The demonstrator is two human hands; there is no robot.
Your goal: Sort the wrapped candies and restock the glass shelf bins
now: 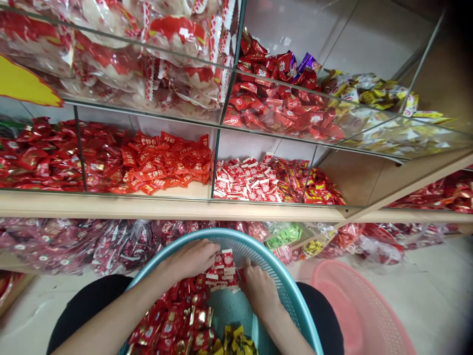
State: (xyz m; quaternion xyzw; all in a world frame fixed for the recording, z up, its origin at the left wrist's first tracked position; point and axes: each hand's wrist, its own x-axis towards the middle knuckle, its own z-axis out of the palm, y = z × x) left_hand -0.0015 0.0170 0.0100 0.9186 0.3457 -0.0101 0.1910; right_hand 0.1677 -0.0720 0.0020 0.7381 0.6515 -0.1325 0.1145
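"So, red-and-white candies (228, 259)?"
"Inside the teal basket (218, 231), between left hand (195, 258) and right hand (259, 287)."
"Grips?"
"Fingers curled on both; whether they pinch any, I cannot tell."

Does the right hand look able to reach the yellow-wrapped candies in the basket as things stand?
Probably yes: the right hand is inside the teal basket, and nothing visible covers the yellow-wrapped candies, though it would likely have to draw back.
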